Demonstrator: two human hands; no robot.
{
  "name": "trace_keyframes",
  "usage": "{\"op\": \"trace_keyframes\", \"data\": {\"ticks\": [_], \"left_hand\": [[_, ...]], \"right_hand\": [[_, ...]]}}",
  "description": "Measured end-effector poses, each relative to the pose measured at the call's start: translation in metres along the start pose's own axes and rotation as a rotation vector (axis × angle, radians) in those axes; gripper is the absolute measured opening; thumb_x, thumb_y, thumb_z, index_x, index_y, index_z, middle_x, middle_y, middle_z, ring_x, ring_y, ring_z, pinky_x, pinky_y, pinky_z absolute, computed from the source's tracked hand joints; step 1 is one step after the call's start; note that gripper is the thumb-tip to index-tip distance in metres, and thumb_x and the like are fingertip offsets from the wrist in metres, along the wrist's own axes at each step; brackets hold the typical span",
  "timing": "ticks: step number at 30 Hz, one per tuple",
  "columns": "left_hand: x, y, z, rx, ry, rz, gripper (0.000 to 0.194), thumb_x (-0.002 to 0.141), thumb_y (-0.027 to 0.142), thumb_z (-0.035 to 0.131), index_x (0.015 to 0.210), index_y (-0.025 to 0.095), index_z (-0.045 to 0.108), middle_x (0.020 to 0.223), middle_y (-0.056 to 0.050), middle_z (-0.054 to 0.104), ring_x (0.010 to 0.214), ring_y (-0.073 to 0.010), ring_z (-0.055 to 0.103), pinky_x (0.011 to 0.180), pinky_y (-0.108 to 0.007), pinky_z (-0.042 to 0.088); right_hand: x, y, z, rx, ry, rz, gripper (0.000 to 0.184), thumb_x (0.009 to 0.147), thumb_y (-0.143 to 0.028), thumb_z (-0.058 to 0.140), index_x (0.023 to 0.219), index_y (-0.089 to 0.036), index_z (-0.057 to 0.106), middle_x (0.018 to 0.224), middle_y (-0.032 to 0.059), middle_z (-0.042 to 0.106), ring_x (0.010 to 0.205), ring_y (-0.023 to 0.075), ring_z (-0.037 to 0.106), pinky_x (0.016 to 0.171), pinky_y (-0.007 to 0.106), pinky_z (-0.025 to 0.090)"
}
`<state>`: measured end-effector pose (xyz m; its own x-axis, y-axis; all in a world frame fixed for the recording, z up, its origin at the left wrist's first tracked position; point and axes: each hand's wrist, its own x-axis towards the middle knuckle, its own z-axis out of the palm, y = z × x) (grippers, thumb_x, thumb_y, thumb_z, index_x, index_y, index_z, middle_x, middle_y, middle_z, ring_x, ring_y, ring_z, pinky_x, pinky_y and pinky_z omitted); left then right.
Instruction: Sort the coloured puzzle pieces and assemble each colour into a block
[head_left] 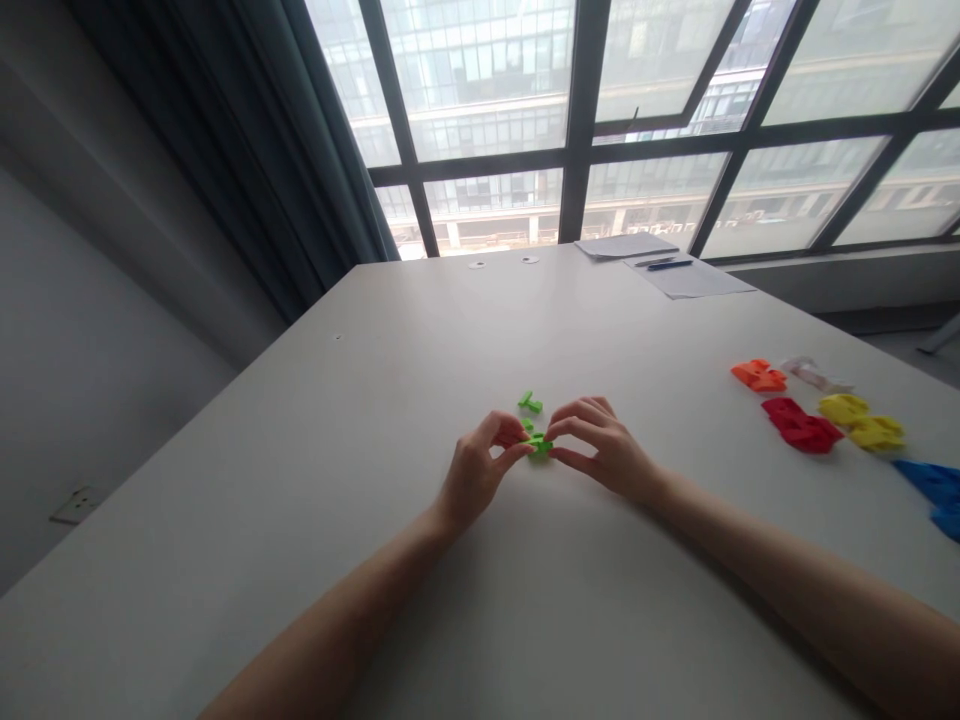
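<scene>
Both my hands meet at the middle of a white table (300, 480). My left hand (478, 470) and my right hand (600, 447) each pinch a small green plastic piece (538, 444) between thumb and fingertips, just above the tabletop. Another small green piece (529, 403) lies on the table a little beyond my fingers. The part of the held piece under my fingertips is hidden.
At the right lie small piles of coloured pieces: orange (759, 375), red (799, 425), yellow (861, 420), blue (937, 488), and a clear bag (814, 374). Papers with a pen (670, 265) lie at the far edge by the window. A dark curtain (247, 150) hangs left.
</scene>
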<state>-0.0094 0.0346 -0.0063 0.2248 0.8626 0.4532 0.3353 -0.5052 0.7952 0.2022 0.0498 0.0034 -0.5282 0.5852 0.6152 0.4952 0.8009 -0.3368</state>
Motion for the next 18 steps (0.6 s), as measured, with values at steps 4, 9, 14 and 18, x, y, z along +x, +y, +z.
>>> {"op": "trace_keyframes", "data": {"ticks": [4,9,14,18], "left_hand": [[0.002,-0.001,-0.006,0.178,0.033,0.126,0.014,0.09,0.032,0.062,0.097,0.02,0.059,0.101,-0.005,0.069,0.095,-0.0189,0.065,0.087,-0.036,0.053],[0.003,-0.003,-0.011,0.364,0.006,0.177,0.016,0.088,0.031,0.064,0.101,0.022,0.06,0.117,-0.007,0.062,0.113,-0.0222,0.055,0.099,-0.041,0.045],[0.001,-0.001,-0.009,0.522,-0.144,0.21,0.028,0.077,0.033,0.076,0.098,0.023,0.061,0.124,-0.006,0.06,0.118,-0.0252,0.051,0.1,-0.043,0.042],[0.001,0.001,-0.007,0.575,-0.178,0.227,0.042,0.075,0.033,0.078,0.112,0.023,0.059,0.126,-0.007,0.06,0.119,-0.0256,0.051,0.099,-0.043,0.041]], "right_hand": [[-0.001,0.002,-0.002,0.031,0.013,-0.018,0.006,0.087,-0.028,0.065,0.089,-0.023,0.064,0.097,0.0055,0.066,0.095,0.0196,0.06,0.089,0.038,0.041],[-0.002,0.006,-0.004,0.046,-0.061,-0.015,0.006,0.082,-0.023,0.068,0.086,-0.023,0.064,0.103,0.0066,0.063,0.1,0.0212,0.058,0.094,0.041,0.041],[-0.004,0.009,-0.003,-0.002,-0.117,-0.047,0.008,0.079,-0.02,0.068,0.085,-0.022,0.064,0.107,0.0064,0.062,0.103,0.0211,0.056,0.095,0.039,0.04],[-0.005,0.008,-0.002,-0.034,-0.152,-0.045,0.014,0.079,-0.021,0.069,0.091,-0.023,0.062,0.109,0.0058,0.063,0.105,0.0207,0.056,0.096,0.038,0.039]]}}
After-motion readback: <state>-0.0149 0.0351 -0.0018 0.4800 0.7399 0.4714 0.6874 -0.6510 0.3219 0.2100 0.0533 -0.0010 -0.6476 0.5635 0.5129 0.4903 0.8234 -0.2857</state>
